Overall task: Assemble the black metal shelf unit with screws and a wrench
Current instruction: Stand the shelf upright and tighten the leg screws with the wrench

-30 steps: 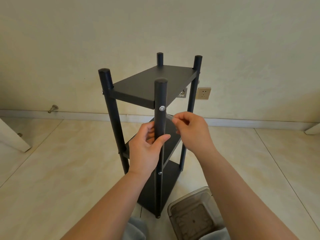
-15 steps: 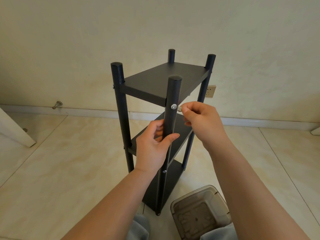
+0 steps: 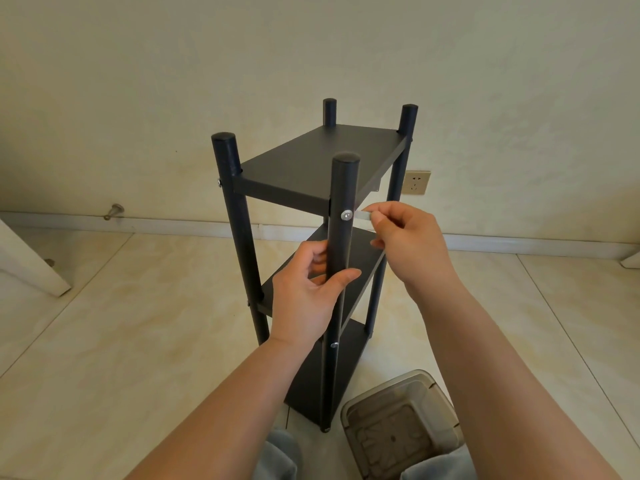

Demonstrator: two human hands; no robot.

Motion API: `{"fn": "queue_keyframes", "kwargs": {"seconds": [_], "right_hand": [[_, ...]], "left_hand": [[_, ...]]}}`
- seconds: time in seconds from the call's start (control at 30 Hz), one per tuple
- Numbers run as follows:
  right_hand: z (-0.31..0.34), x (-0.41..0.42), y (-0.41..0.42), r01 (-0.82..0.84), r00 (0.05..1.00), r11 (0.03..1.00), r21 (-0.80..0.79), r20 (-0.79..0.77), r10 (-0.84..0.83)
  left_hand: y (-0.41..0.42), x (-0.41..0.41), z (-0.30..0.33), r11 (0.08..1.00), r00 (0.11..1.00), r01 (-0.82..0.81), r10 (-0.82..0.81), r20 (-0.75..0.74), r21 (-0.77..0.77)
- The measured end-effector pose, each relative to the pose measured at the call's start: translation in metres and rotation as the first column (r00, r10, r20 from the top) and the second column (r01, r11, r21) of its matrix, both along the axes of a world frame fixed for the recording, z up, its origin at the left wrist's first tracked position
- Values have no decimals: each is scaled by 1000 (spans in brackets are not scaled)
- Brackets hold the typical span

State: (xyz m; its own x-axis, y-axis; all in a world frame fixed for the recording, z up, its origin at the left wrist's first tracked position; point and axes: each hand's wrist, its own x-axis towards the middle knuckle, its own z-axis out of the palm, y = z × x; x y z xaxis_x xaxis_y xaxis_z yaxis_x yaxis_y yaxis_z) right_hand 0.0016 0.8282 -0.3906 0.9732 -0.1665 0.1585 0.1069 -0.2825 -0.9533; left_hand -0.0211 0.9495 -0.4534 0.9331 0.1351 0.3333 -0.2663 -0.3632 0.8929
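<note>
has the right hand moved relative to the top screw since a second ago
Yes. The right hand has risen from below the top screw to level with it, on its right.

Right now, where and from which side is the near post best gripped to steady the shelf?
Grip the near post on its bare round stretch below the screw, from the left, as the left hand does: that leaves the screw head clear for the right hand and its wrench.
</note>
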Motion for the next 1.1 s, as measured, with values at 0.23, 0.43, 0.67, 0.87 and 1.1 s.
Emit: {"fn": "queue_keyframes", "kwargs": {"seconds": [0.23,0.43,0.67,0.87,1.1], "right_hand": [[-6,-2,3,-173,983,985,-26,-71,171],[-26,7,1,-88,987,996,-4,-133,87],[-91,19,-26,-149,863,971,-184,-504,37],[-148,17,-4,-438,752,805,-401,-654,84],[-155,25,21,-335,793,923,-189,-586,167]], "left_hand": [[1,2,0,1000,999,-9,10,34,-21],[4,7,-1,998,998,-49,51,39,-46],[17,23,11,983,991,-135,136,6,-127],[24,38,15,982,988,-154,156,13,-112],[27,40,13,980,985,-171,173,17,-104]]}}
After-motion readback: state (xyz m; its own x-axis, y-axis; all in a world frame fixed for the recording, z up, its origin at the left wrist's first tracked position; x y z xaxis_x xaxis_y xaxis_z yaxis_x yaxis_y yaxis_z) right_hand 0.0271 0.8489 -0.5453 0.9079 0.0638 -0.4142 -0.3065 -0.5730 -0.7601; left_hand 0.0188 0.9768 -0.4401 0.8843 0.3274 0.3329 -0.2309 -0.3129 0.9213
